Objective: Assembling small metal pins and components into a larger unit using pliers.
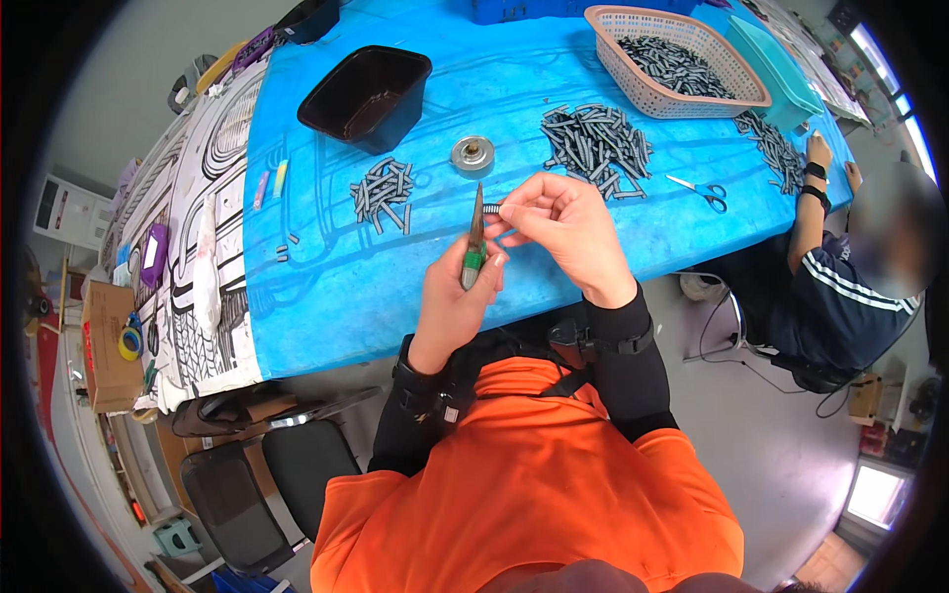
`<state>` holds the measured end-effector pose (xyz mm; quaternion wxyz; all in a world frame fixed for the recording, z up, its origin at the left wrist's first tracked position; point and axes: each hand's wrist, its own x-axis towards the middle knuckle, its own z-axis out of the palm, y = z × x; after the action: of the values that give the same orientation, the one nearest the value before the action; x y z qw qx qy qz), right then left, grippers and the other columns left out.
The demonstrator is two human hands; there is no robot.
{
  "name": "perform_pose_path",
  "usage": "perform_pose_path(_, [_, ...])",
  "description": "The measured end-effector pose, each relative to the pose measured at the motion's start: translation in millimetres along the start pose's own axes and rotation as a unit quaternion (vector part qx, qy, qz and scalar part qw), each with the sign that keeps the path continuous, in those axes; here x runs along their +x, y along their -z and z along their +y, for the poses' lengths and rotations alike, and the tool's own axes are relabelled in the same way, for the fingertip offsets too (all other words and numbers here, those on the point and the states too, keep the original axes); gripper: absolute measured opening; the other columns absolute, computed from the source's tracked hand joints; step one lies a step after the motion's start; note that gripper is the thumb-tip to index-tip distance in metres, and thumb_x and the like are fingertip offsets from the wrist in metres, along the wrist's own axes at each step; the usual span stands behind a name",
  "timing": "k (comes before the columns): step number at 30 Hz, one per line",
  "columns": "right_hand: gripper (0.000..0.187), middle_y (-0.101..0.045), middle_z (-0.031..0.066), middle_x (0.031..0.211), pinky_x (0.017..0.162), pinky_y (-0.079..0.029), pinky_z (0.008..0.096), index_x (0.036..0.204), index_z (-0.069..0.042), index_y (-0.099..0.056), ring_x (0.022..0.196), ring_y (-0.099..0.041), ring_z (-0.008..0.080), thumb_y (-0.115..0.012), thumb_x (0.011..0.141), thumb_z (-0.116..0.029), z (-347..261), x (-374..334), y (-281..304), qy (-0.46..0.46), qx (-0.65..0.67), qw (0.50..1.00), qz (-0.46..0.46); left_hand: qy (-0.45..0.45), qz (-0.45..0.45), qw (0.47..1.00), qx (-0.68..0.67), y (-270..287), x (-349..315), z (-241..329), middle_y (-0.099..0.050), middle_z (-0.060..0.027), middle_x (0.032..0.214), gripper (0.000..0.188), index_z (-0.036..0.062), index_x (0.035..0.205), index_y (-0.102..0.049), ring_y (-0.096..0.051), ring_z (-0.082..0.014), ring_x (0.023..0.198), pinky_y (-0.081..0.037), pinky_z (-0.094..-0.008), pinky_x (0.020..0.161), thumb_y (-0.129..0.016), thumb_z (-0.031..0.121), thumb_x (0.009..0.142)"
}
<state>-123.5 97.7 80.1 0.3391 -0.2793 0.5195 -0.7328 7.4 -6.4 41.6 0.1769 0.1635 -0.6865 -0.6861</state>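
My left hand is closed around the green handle of a knife, its narrow, stained blade pointing away from me. Between the thumb and fingers of my right hand is pinched a small dark ribbed piece, held against the side of the blade. Just beyond the tip stands a round metal tin with a raised centre. To its left lies a small pile of grey ribbed pieces, and to its right a larger heap of ribbed pieces.
A black tub and a pink basket of grey pieces stand farther back on the blue-covered table. Blue-handled scissors lie at the right. Beside a teal basket, a co-worker sits near more pieces.
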Motion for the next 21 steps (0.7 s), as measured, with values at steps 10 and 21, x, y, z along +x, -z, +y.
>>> perform_pose_path(10, [0.006, -0.067, 0.0086, 0.081, 0.062, -0.05, 0.0218, 0.088, 0.003, -0.06, 0.073, -0.065, 0.011, -0.061, 0.086, -0.003, -1.5, -2.5, 3.3, 0.003, -0.015, 1.0, 0.005, 0.001, -0.002, 0.999, -0.042, -8.4, 2.1, -2.2, -0.054, 0.0019, 0.069, 0.013, 0.002, 0.097, -0.058, -0.047, -0.0047, 0.059, -0.037, -0.0205, 0.052, -0.061, 0.011, 0.088])
perform_pose_path(21, [0.011, -0.065, 0.0107, 0.092, 0.072, -0.051, 0.0251, 0.088, 0.001, -0.063, 0.084, -0.064, 0.0155, -0.067, 0.079, 0.005, -4.2, -23.4, 30.1, 0.299, -0.13, 0.939, 0.114, -0.026, 0.035, 0.963, -0.265, 6.6, -0.9, -12.9, -0.053, -0.0047, 0.084, 0.022, -0.001, 0.109, -0.05, -0.05, -0.0126, 0.074, -0.04, -0.0259, 0.067, -0.056, 0.003, 0.089])
